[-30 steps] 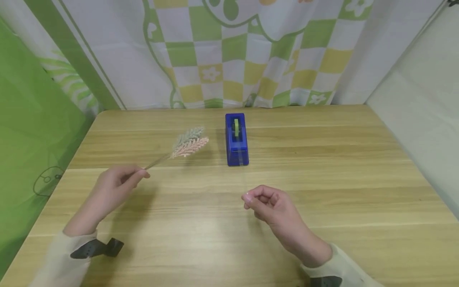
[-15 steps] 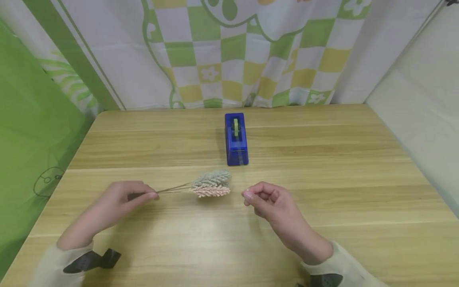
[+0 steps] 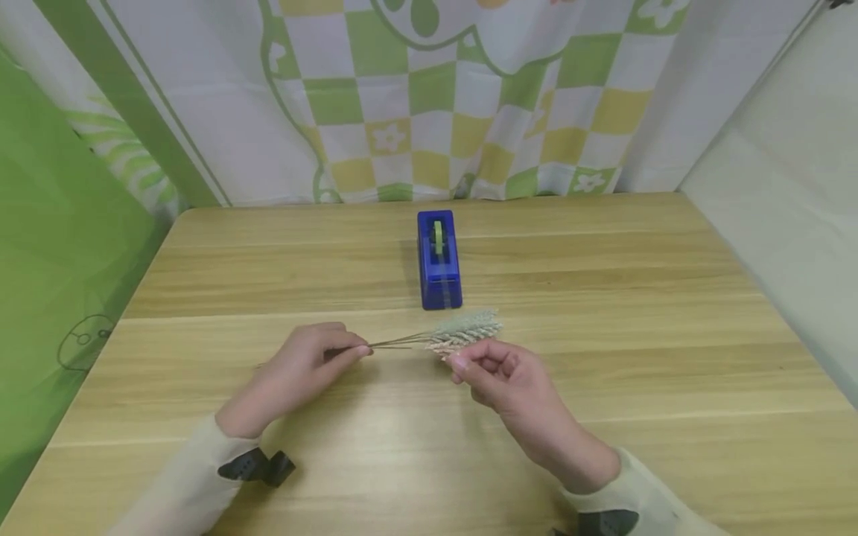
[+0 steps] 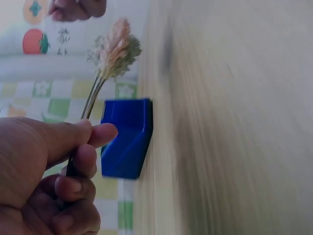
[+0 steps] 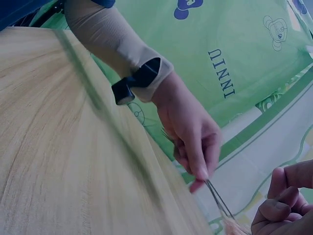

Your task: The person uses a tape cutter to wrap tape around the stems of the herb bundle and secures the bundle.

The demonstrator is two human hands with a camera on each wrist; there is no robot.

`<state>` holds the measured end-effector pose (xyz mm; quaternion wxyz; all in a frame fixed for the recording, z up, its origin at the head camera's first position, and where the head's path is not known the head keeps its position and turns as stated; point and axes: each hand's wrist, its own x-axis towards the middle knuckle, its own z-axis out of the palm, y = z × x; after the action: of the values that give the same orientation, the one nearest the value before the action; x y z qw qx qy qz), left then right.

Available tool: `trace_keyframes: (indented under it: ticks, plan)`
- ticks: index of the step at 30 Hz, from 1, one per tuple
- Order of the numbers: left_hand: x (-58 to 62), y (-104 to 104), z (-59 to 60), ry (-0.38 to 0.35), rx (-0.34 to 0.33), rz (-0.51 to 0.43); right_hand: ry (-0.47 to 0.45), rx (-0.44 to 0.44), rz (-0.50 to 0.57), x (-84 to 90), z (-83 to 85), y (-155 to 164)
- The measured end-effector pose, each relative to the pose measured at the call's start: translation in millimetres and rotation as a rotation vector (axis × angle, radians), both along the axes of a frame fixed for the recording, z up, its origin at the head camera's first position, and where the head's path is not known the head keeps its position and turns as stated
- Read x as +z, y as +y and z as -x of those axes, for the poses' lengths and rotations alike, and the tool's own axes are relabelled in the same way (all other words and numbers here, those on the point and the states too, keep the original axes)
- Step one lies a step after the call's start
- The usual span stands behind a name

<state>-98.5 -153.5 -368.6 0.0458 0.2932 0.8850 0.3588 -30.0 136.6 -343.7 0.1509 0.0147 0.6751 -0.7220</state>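
Above the surface (image 3: pixel 603 313), the left hand (image 3: pixel 302 368) pinches the sprig stems (image 3: pixel 402 341); the curled right hand (image 3: pixel 499 376) seems empty, touching the sprig tips (image 3: pixel 465 333).

The blue tape dispenser (image 3: pixel 439 259) stands alone at the middle of the wooden table (image 3: pixel 637 313), just behind the sprigs (image 3: pixel 462 333) that the left hand (image 3: pixel 304 368) holds out by their stems; their heads sit close in front of its near end and touch the right hand (image 3: pixel 499 376), so little room is left there. To either side of the dispenser the tabletop lies bare. The patterned curtain (image 3: pixel 429 97) closes the far edge.
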Motion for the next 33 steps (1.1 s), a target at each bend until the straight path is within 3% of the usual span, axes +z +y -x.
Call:
trace_keyframes:
  ticks: [8, 15, 27, 33]
  plan:
    - [2.8, 41, 6.2, 0.007, -0.019, -0.002, -0.013, 0.005, 0.000, -2.6, -1.1, -1]
    - [8.8, 64, 2.2, 0.024, -0.042, -0.040, -0.005, 0.016, 0.005, -4.4, -0.7, -1]
    - [16.1, 80, -7.5, 0.090, -0.093, -0.098, 0.004, 0.013, 0.022, -8.6, -1.6, -3]
    - [17.6, 82, -12.2, 0.113, -0.083, -0.108, 0.004, 0.018, 0.025, -10.8, -1.5, -3]
